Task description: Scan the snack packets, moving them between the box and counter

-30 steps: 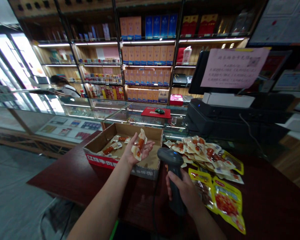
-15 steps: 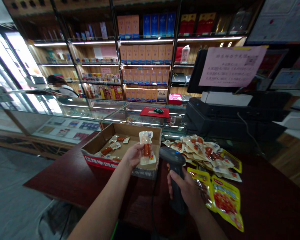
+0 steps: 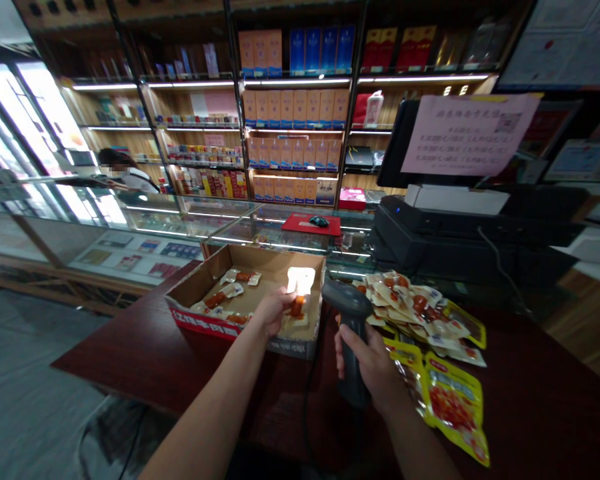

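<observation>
Shop: shelves of boxed goods fill the far wall, with a glass case running left and a co-worker beyond it at far left.
Right side: a pink notice hangs on a monitor above a till.
Counter: the dark red counter runs across the near side.
Box: an open cardboard box sits on the counter, left of centre, with loose sausage packets inside.
Right of box: a pile of opened packets lies on the counter, and yellow sachets lie nearer, at its near edge.
Left hand: reaches out over the box, fingers closed, pinching a sausage packet by its lower part.
Right hand: is wrapped around the grip of a corded scanner, whose head tilts left.
Packet: it is above the box's right side, just beside the scanner head, and its top flares white with glare.
Change: compared with half a second ago, the packet is lower and the scanner head is closer to it, while the box and pile are unchanged.
</observation>
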Demonstrator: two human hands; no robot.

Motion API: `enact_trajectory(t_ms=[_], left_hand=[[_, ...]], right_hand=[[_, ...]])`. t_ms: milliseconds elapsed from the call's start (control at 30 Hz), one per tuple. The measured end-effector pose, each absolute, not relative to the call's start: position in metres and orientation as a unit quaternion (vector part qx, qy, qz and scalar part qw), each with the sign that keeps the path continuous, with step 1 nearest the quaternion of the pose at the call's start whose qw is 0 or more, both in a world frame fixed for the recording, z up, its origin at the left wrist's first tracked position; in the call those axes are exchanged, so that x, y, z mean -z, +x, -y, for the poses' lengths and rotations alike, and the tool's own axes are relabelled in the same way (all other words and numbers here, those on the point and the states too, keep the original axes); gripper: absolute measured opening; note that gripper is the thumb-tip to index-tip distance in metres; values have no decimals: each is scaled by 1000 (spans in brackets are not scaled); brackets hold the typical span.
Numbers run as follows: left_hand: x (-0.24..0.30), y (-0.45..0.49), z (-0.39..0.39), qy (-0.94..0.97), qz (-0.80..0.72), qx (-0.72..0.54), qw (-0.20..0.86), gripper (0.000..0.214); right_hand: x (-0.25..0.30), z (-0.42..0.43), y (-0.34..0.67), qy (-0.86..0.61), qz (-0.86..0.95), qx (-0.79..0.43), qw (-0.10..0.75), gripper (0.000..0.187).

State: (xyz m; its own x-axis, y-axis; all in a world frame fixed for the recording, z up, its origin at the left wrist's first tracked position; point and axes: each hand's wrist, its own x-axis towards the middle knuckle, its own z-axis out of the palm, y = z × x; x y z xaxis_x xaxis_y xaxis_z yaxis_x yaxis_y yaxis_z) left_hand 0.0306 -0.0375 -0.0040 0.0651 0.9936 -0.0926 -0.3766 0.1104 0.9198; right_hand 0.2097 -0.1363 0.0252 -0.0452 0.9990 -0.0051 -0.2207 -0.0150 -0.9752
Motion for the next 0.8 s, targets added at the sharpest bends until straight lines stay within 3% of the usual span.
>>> enact_trajectory(t_ms=[533, 800], left_hand=[[-6, 30, 28, 268, -391, -521, 710, 11], [-42, 69, 1, 449, -389, -546, 590, 29]], right_hand=[[-13, 139, 239, -436, 429, -556, 562, 39], [-8, 149, 290, -463, 352, -528, 619, 40]])
